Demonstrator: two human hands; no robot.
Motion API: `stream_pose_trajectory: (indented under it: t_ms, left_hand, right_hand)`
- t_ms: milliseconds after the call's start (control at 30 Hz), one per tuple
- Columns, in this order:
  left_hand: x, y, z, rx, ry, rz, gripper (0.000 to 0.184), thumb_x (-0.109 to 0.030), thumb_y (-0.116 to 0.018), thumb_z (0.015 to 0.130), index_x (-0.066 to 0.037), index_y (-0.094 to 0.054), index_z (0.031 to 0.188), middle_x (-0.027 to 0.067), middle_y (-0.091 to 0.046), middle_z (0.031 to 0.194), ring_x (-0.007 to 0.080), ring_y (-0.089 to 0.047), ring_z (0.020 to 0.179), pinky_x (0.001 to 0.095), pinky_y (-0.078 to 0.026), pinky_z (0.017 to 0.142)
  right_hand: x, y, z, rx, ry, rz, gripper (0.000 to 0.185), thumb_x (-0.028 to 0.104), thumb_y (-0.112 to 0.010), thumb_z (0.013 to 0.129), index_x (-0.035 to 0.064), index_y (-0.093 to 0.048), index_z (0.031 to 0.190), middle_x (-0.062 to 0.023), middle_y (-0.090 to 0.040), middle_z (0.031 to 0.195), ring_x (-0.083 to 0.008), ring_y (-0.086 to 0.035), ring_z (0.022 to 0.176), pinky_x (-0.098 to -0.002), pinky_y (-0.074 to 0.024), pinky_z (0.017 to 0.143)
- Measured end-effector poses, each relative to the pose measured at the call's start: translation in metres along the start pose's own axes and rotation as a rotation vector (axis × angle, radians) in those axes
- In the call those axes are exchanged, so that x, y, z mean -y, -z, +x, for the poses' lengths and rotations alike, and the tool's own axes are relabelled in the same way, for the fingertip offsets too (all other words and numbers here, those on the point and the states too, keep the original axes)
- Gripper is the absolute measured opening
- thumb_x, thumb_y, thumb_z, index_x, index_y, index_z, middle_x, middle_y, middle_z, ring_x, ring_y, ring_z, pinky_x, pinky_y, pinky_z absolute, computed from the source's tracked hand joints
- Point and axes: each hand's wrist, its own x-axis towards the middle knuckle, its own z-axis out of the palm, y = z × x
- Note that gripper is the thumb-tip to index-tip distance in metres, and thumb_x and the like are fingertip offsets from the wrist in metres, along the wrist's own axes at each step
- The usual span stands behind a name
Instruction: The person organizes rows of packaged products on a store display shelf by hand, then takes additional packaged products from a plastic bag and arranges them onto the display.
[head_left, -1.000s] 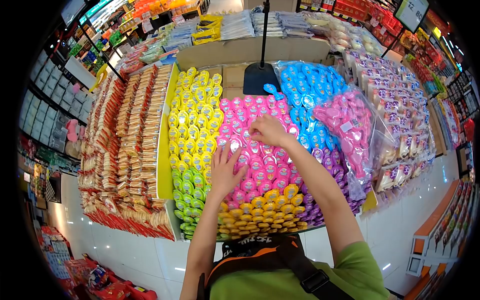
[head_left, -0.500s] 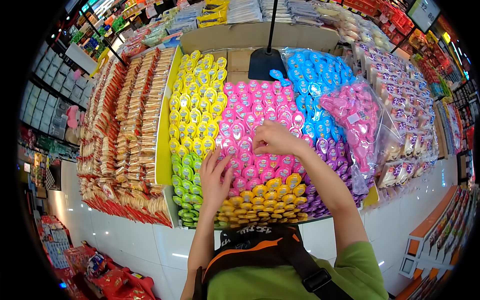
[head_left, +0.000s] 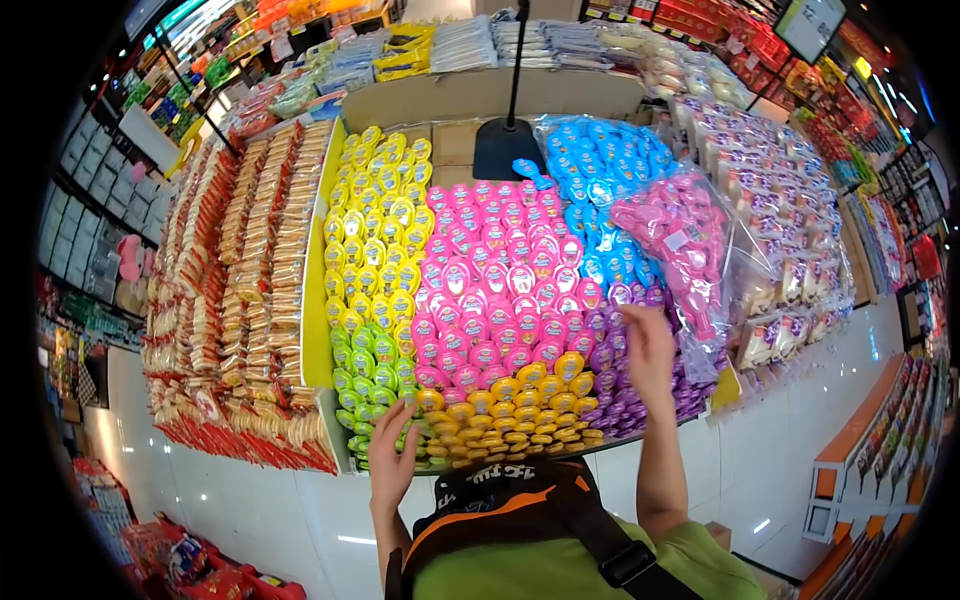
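Rows of pink packs (head_left: 495, 270) fill the middle of the display, with yellow packs (head_left: 372, 230) on their left and blue packs (head_left: 610, 165) at the back right. My left hand (head_left: 393, 450), fingers apart and holding nothing, is at the front edge beside the green packs (head_left: 365, 365) and orange packs (head_left: 510, 410). My right hand (head_left: 650, 345) is over the purple packs (head_left: 615, 350), just below a clear bag of pink packs (head_left: 685, 240). Its fingers point up and inward; whether anything is between them cannot be made out.
A black stand base (head_left: 507, 150) rises at the back by a cardboard wall (head_left: 490, 95). Stacked biscuit packs (head_left: 255, 260) lie left of a yellow divider (head_left: 318, 270). White-and-purple bags (head_left: 765, 220) lie at the right. An orange-edged shelf (head_left: 860, 430) stands at the lower right.
Both hands have left the pink packs. My left hand has drawn back toward the front edge, and my right hand has moved right, over the purple packs. The view has shifted slightly.
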Motion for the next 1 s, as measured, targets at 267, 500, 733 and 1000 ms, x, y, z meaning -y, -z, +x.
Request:
stream_pose_trajectory:
  t_ms: [267,500,733,1000]
  left_hand:
    - [-0.026,0.009,0.023,0.291,-0.266,-0.072,0.028,-0.007,-0.059,0.088,-0.001,-0.061,0.115,0.0161,-0.061,0.118,0.0316,-0.058,0.108,0.0359,-0.045,0.091]
    - [-0.072,-0.026,0.03,0.474,-0.391,-0.161,0.028,0.0,-0.059,0.084,-0.001,-0.063,0.112,0.0153,-0.063,0.116,0.0299,-0.059,0.11,0.0358,-0.044,0.094]
    - [-0.078,-0.042,-0.024,0.227,-0.1,-0.205,0.028,-0.003,-0.06,0.085,0.0,-0.062,0.113,0.0146,-0.064,0.114,0.0286,-0.06,0.105,0.0342,-0.045,0.09]
    - [-0.112,-0.09,-0.064,-0.133,0.209,-0.353,0.024,-0.011,-0.056,0.092,0.001,-0.064,0.111,0.0141,-0.067,0.106,0.0227,-0.061,0.102,0.0332,-0.045,0.09]
  right_hand:
    - [-0.027,0.117,-0.082,-0.468,-0.398,-0.22,0.024,0.007,-0.055,0.09,0.002,-0.058,0.113,-0.0103,-0.06,0.103,-0.0189,-0.057,0.092,-0.0283,-0.045,0.073]
    - [-0.09,0.134,-0.067,-0.38,-0.46,-0.117,0.048,0.02,-0.064,0.086,-0.0045,-0.05,0.124,-0.0176,-0.059,0.113,-0.0266,-0.056,0.106,-0.0346,-0.0427,0.092]
    - [-0.197,0.094,-0.007,-0.48,-0.428,0.013,0.061,0.026,-0.067,0.086,-0.0036,-0.04,0.131,-0.0073,-0.055,0.097,-0.0162,-0.049,0.08,-0.0288,-0.0426,0.074]
    - [-0.198,0.106,0.083,-0.319,-0.449,0.387,0.027,0.023,-0.058,0.092,-0.0019,-0.063,0.085,0.0053,-0.046,0.062,-0.005,-0.04,0.061,-0.0241,-0.0302,0.054]
